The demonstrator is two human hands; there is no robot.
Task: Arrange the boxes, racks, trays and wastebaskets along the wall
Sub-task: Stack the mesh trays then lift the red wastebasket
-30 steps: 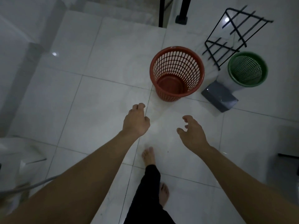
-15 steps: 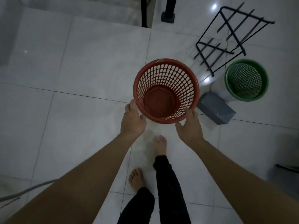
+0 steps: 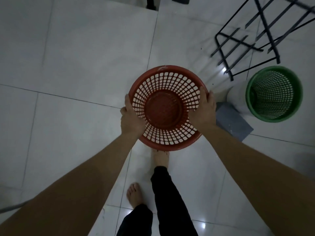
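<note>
Above one half-hidden foot, left hand (image 3: 131, 118) and right hand (image 3: 202, 110) grip the red wastebasket (image 3: 163, 108) rim.

Closed in from reaching apart: left hand (image 3: 131, 119) and right hand (image 3: 202, 110) now gripping opposite sides of the red wastebasket (image 3: 167, 108) rim, basket nearer and larger in view.

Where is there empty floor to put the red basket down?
The big stretch of bare tiles left of the red basket is free. To the right it is crowded: the grey box, green basket and black rack sit close together. Both hands grip the red basket's rim.
</note>
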